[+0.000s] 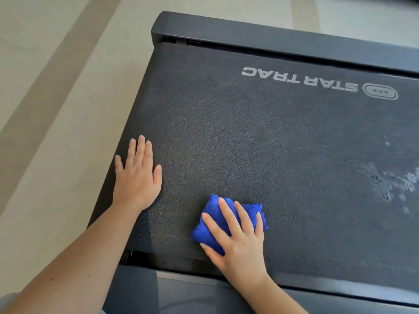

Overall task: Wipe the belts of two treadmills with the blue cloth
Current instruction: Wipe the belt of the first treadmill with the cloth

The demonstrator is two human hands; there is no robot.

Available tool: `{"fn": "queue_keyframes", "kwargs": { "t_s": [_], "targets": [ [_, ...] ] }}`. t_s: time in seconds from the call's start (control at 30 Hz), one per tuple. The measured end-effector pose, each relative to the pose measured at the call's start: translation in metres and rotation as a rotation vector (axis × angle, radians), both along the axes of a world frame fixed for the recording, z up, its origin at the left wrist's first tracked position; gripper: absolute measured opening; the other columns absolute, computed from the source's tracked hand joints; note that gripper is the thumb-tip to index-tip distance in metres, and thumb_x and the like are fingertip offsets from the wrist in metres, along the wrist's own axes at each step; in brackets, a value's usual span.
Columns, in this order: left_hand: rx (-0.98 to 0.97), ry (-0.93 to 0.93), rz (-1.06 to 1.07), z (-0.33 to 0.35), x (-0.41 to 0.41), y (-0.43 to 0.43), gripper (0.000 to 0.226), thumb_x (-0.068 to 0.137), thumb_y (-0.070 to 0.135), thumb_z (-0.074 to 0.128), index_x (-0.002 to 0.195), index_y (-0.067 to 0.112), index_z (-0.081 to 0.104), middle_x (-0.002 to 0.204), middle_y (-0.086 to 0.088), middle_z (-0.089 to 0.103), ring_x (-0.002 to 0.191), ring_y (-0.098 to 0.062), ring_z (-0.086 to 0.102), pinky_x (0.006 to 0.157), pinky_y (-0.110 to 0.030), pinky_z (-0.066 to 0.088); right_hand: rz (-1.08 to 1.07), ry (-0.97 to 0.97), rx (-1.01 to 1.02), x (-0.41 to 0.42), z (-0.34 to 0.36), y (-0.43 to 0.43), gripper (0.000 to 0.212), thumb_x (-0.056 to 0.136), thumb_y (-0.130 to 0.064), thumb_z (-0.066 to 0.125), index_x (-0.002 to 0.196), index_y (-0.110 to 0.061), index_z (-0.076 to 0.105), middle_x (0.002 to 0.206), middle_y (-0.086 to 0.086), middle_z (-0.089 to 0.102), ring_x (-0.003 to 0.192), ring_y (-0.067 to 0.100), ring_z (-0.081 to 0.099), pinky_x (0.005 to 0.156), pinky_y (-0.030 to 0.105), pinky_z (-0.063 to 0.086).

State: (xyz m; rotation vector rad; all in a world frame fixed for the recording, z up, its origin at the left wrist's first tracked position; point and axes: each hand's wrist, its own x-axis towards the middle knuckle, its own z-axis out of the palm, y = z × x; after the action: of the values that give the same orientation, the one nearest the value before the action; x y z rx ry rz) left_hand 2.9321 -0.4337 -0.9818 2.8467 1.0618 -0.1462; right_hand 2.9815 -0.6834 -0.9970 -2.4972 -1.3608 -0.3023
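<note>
Where the right hand [240, 243] presses, blue cloth [212, 205] seems folded.

The person's left hand [138, 175] and right hand [238, 241] are bare, each showing five slim fingers with short, rounded, plain nails. The left forearm [90, 257] is uncovered from the wrist to the picture's lower edge and carries two small dark spots [51, 279]. The right forearm [278, 295] is likewise uncovered as far as it shows. A sliver of grey fabric [8, 299] in the lower left corner may be clothing; too little shows to tell.
</note>
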Motion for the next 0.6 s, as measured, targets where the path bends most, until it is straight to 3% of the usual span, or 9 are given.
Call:
{"fn": "queue_keyframes", "kwargs": {
  "t_s": [0.37, 0.53, 0.6],
  "targets": [
    [-0.014, -0.052, 0.002, -0.002, 0.000, -0.001, 0.059, 0.096, 0.029, 0.034, 0.147, 0.005, 0.015, 0.156, -0.009, 0.005, 0.144, -0.025, 0.002, 0.109, -0.056, 0.015, 0.185, 0.018, 0.014, 0.044, 0.000, 0.095, 0.047, 0.079, -0.056, 0.048, 0.118, -0.035, 0.063, 0.134, 0.004, 0.055, 0.116, 0.034, 0.055, 0.087, 0.062, 0.040],
    [0.009, -0.022, -0.004, -0.003, 0.000, 0.001, 0.064, 0.090, 0.037, 0.019, 0.144, 0.002, 0.026, 0.153, -0.013, 0.019, 0.141, -0.029, 0.017, 0.103, -0.059, 0.026, 0.093, 0.053, 0.015, 0.091, 0.000, 0.135, 0.050, 0.076, -0.057, 0.045, 0.115, -0.033, 0.066, 0.131, 0.005, 0.057, 0.111, 0.036, 0.057, 0.084, 0.064, 0.040],
    [0.026, -0.005, -0.005, -0.003, 0.000, 0.001, 0.063, 0.092, 0.037, 0.017, 0.145, 0.003, 0.022, 0.155, -0.012, 0.015, 0.143, -0.028, 0.012, 0.106, -0.058, 0.024, 0.043, 0.074, -0.014, 0.114, 0.003, 0.154, 0.051, 0.075, -0.058, 0.044, 0.114, -0.032, 0.066, 0.131, 0.006, 0.057, 0.110, 0.038, 0.057, 0.082, 0.065, 0.040]
  ]
}}
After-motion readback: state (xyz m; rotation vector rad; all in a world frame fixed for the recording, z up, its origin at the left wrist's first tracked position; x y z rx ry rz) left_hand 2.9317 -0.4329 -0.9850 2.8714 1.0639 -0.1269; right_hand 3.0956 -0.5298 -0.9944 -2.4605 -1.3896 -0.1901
